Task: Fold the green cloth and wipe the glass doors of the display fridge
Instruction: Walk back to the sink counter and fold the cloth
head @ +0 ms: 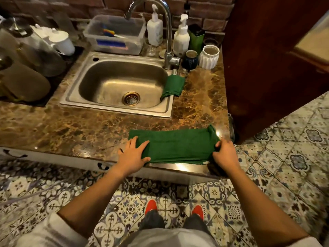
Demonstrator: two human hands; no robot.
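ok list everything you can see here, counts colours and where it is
green cloth: 1, dark green, flat at counter's front edge
second cloth: 1, green, folded on the sink's right rim
sink: 1, steel, set in the counter
tap: 1, chrome, behind the sink
pump bottles: 2, white, beside the tap
plastic tub: 1, clear, behind the sink
ribbed pot: 1, white, right of the tap
dark cup: 1, navy, next to the pot
counter: 1, brown marble
left hand: flat on the cloth's left end
right hand: pinches the cloth's right end
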